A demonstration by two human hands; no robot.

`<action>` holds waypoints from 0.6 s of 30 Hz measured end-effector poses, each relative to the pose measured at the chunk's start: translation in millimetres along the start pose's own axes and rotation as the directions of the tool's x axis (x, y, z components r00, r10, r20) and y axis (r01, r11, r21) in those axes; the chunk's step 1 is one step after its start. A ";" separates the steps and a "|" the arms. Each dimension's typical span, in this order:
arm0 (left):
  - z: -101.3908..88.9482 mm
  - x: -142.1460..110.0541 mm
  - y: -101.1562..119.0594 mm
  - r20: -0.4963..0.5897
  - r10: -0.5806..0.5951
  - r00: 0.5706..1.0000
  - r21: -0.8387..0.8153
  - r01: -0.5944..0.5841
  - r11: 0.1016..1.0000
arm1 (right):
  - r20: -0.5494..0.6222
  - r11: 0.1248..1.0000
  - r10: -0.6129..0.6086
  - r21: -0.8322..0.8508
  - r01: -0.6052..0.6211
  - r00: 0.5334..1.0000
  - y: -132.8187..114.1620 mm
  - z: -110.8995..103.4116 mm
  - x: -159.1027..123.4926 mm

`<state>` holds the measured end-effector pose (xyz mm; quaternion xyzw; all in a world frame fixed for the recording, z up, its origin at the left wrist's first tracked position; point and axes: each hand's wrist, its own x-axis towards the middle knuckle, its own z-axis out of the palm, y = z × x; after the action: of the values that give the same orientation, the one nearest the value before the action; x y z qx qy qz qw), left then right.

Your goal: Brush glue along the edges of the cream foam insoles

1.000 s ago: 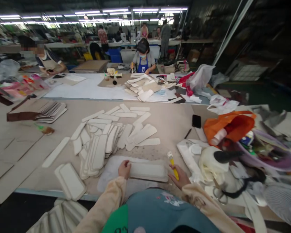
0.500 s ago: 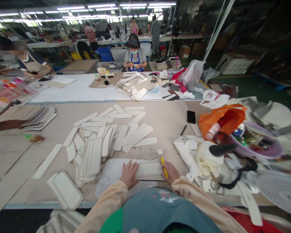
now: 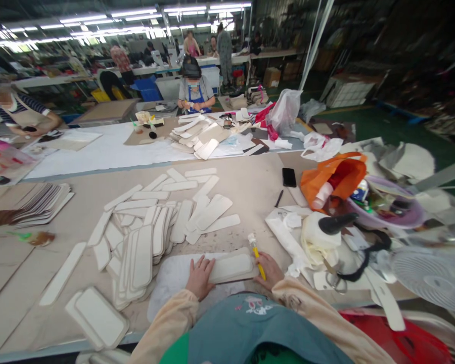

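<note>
Flat on the table in front of me lies a long pale panel with rounded corners [image 3: 233, 265], on a whitish sheet [image 3: 170, 275]. My left hand [image 3: 200, 277] rests on the panel's left end with its fingers stretched out. At the other end, my right hand [image 3: 270, 271] grips a yellow-handled brush [image 3: 257, 258], its pale bristle end pointing up and away. The right fingertips are close to the panel's right edge; whether they touch it I cannot tell. Left of the sheet is a heap of similar pale panels [image 3: 140, 258].
Two panels [image 3: 102, 316] overlap at the front table edge. To the right are a phone [image 3: 288, 177], an orange bag [image 3: 331, 177], a purple basin [image 3: 413, 215] and scissors [image 3: 337, 283]. A green-tipped bottle [image 3: 34, 237] lies left. Across the table, a person in a blue apron [image 3: 195, 96] sits working.
My left hand has gone from pinching the panel's left end to lying spread on it. My right hand with the brush has come in to the right end. The view has swung rightward.
</note>
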<state>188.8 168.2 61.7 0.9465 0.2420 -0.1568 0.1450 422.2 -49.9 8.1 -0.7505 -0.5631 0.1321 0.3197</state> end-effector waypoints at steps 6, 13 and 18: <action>1.9 -0.4 -2.3 -0.019 -0.003 1.000 -0.027 0.002 1.000 | -0.060 0.999 0.023 0.025 -0.022 0.998 9.1 2.5 17.0; 0.2 -7.8 -0.3 -0.211 0.013 0.977 -0.150 -0.045 0.988 | -0.126 0.995 0.063 0.084 -0.053 0.990 -4.2 -4.8 18.4; -18.1 -16.1 16.8 -0.426 -0.003 0.905 -0.239 -0.109 0.965 | -0.191 0.964 0.210 0.205 -0.170 0.959 -28.4 -13.3 20.8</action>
<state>188.0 153.8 87.4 0.9373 0.2597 0.0884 0.2150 414.9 -30.4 39.5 -0.7777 -0.4362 0.1343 0.4322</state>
